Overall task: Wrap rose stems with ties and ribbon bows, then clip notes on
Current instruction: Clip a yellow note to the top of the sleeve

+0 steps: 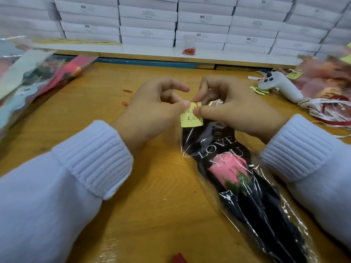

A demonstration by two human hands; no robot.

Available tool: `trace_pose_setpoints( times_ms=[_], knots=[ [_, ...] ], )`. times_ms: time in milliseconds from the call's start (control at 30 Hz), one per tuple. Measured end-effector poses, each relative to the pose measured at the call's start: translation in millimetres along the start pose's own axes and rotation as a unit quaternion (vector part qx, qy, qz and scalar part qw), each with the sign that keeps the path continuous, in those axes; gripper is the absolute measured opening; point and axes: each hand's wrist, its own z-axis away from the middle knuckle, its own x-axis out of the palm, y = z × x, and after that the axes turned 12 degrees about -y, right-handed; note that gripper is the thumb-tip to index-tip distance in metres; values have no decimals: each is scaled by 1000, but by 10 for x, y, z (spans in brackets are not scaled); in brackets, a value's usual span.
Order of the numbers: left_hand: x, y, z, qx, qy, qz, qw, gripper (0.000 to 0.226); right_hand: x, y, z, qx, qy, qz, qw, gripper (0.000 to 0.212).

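Ribbed white sleeves (91, 158) are reaching in from both lower corners, and between them the wrapped rose (229, 168) is lying on the wooden surface (152, 186). It is a pink bud in a black sleeve printed "LOVE YOU" under clear film, running from the hands down toward the bottom right edge. At its far end, a yellow note (190, 118) with handwriting is hanging over the wrapper's tip. The left hand (152, 109) is pinching the note's upper left corner between thumb and curled fingers. The right hand (233, 105) is pinching the upper right edge, thumb on the paper, right where a red paper clip (197, 104) is sitting. The two hands are nearly touching, and the clip seems to be gripping the note, though the fingers are hiding most of it. Two loose red clips (127, 91) are lying left of the left hand. A white handheld device (279, 86) is resting to the right, with printed ribbons (322, 109) just beyond it. Wrapped flowers (34, 78) are piling up at far left, and stacked white boxes (148, 21) are lining the back.
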Motion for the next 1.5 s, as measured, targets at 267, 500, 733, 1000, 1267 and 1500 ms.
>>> trace_pose_setpoints(
  times_ms=[267,500,733,1000,1267,1500],
  knots=[
    [-21,-27,-3,-1,2,20,1000,18,-43,61,-10,-10,-5,-28,1000,16],
    [-36,-46,5,5,11,21,1000,15,-63,75,-1,-14,-14,-57,998,12],
    [-45,-59,13,9,28,37,999,14,-56,141,-31,38,103,42,993,17],
    [-23,-118,-2,-43,106,80,990,11,-164,239,-19,209,34,-143,967,38],
    [-45,-147,-37,-67,166,99,979,14,-186,150,47,258,-72,-233,935,63],
    [-33,-34,-47,-68,184,87,977,34,-175,112,32,203,-55,-282,936,69]
  ],
)
